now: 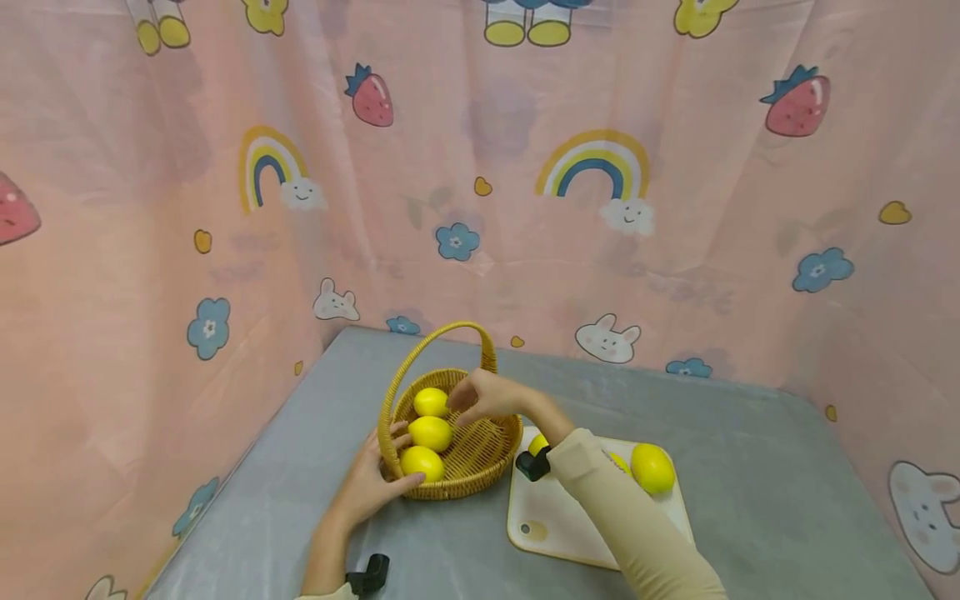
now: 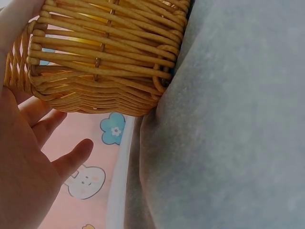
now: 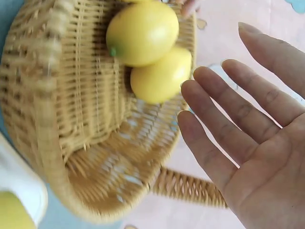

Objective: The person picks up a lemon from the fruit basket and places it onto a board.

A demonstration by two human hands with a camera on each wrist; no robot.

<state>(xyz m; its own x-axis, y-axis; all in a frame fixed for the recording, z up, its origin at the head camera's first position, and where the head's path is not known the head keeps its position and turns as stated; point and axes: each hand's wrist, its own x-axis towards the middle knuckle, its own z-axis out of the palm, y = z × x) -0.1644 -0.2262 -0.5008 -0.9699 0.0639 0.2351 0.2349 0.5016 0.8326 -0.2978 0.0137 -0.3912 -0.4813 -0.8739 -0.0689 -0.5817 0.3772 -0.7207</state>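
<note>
A wicker basket [image 1: 480,483] with a tall arched handle stands on the table, with three yellow lemons [image 1: 431,435] in a row along its left inside. My left hand [image 1: 367,483] holds the basket's left side at the foot of the handle, thumb over the front rim. In the left wrist view, some of its fingers [image 2: 76,157] stick out below the basket's wall. Over the basket's interior is my right hand [image 1: 491,396], near the farthest lemon. Its fingers [image 3: 209,143] are extended and spread with nothing between them in the right wrist view.
Right of the basket lies a white cutting board [image 1: 555,521] with a hole in one corner. A lemon [image 1: 652,468] rests at its right edge, and two more are partly covered by my right arm. A patterned pink curtain [image 1: 495,275] rises behind the grey table [image 1: 772,492].
</note>
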